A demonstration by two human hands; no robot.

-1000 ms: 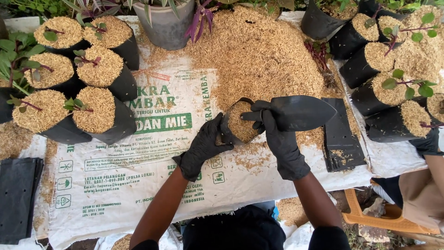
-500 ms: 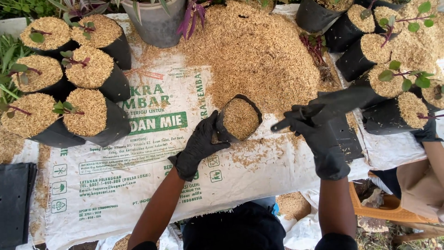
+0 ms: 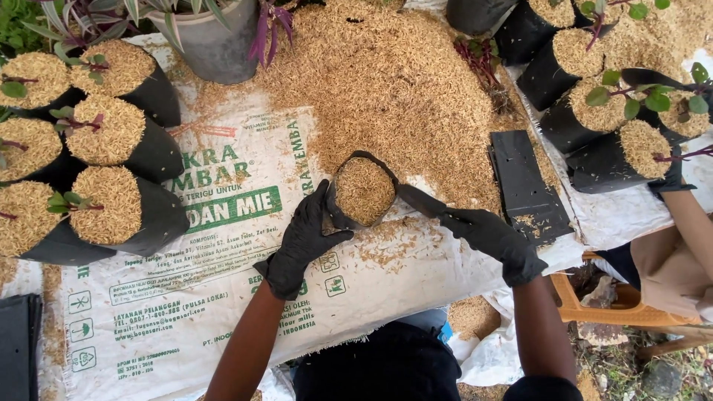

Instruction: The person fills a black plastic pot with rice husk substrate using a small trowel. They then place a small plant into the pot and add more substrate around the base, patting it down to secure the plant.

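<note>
Two gloved hands, one small bag. Our left hand (image 3: 304, 238) pinches the near-left rim of the little black grow bag (image 3: 362, 191), thumb and fingers closed on the soft plastic. The bag sits upright on the printed white sack (image 3: 186, 282), right at the foot of the big husk pile (image 3: 401, 89), and it is filled nearly level with husk.

Our right hand (image 3: 490, 236) is curled shut around a dark handle, which we take for the black scoop (image 3: 422, 200); only a narrow dark piece shows, its tip touching the bag's right rim. Whether any husk rides in it we cannot tell.

Risks as we judge them:
- The bag wall is limp and held at one point only. A push from the scoop at the opposite rim could fold that side in or tip the bag, spilling husk onto the sack, where loose husk (image 3: 394, 245) already lies scattered.
- The fill stands close to the rim, so pressing or adding more would likely send husk over the edge.
- A slipping glove on thin plastic would let the mouth collapse.
- Filled bags with seedlings (image 3: 111, 208) stand near on the left; a wide elbow swing could knock one.
- Flat empty bags (image 3: 523, 182) lie just right of the scoop hand and could be dragged along.
- Another person's arm (image 3: 687, 223) is close by on the right, near more planted bags (image 3: 639, 148).
</note>
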